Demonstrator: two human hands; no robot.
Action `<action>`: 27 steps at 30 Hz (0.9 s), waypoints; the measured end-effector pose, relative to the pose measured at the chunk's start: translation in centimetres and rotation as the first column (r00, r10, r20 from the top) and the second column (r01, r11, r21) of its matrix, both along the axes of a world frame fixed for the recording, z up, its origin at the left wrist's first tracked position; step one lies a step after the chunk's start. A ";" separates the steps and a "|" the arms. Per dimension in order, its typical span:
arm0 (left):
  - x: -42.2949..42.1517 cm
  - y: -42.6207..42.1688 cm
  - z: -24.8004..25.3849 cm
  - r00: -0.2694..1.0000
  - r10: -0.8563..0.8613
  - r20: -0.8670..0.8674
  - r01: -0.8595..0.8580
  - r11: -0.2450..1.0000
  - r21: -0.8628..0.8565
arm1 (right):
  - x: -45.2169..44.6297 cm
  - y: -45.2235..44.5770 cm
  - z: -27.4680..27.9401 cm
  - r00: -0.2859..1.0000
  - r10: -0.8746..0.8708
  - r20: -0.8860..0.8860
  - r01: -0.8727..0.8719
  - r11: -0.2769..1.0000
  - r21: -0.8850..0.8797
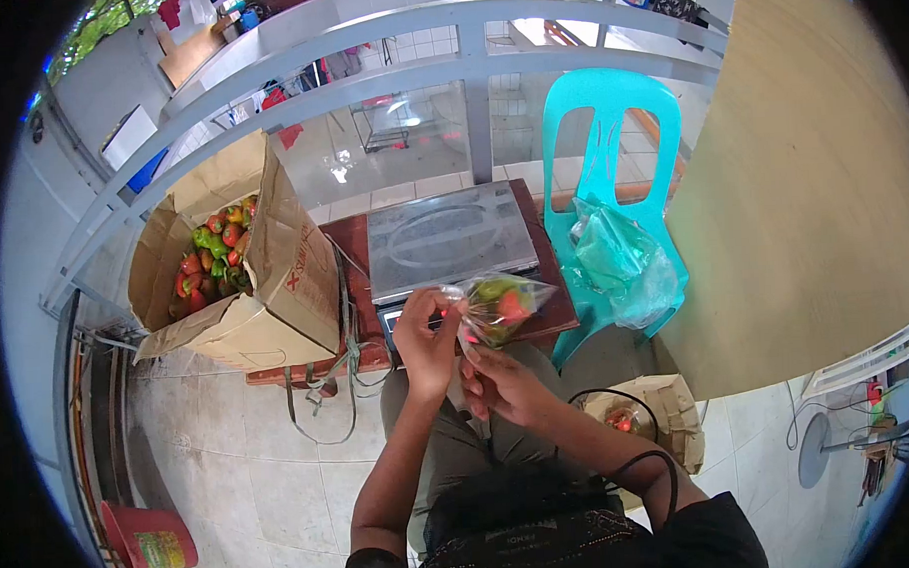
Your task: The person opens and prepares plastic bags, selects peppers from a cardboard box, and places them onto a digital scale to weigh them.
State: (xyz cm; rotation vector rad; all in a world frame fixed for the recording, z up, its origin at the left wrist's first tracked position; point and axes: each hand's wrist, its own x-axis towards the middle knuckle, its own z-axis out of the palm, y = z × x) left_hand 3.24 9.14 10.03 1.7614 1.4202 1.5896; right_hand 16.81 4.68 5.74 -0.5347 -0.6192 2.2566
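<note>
A clear plastic bag [502, 308] with green and red peppers inside hangs over the front of the scale. My left hand [426, 335] pinches the gathered neck of this bag at its left side. Just below the bag, my right hand [498, 383] is closed near the neck; what its fingers hold is too small to make out. Behind the bag lies the flat metal plate of the scale [448, 234], on a dark red table [353, 237]. The scale's display is partly hidden by my left hand.
An open cardboard box [284, 280] of peppers [213, 247] stands at left. Plastic bags [619, 258] lie on a turquoise chair [559, 130] at right. A smaller box [679, 406] sits at lower right, a red bin [148, 540] at lower left. A railing [475, 103] runs behind.
</note>
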 end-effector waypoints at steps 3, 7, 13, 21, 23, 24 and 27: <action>-0.4 -0.8 0.4 0.986 -0.053 -0.157 0.057 0.998 0.016 | 3.3 0.7 2.6 0.742 -0.376 0.555 -0.123 0.737 0.665; -1.2 -2.3 2.5 0.938 -0.297 -0.180 0.293 0.955 -0.048 | 6.8 3.1 7.7 0.621 -0.640 0.452 -0.315 0.325 0.892; -0.3 -3.8 7.8 0.874 -0.483 -0.043 0.483 0.876 -0.014 | 6.7 6.4 9.2 0.897 -0.304 0.320 -0.147 0.478 0.866; 0.9 -2.2 4.1 0.855 -0.179 0.486 0.285 0.946 -0.153 | -0.2 1.6 0.8 0.925 0.081 -0.372 -0.074 0.997 0.032; 0.4 -1.5 1.6 0.978 -0.104 0.178 0.107 0.994 -0.008 | -0.5 0.8 0.4 0.974 0.086 -0.208 -0.082 0.996 0.024; 0.4 -1.8 1.7 1.000 -0.009 -0.022 0.010 1.000 0.012 | -0.1 0.5 0.9 0.995 0.063 -0.078 -0.064 0.998 -0.008; -0.9 -2.8 1.4 0.969 0.000 -0.247 0.004 1.000 0.015 | 2.9 0.2 5.5 0.811 -0.223 0.541 -0.083 0.871 0.484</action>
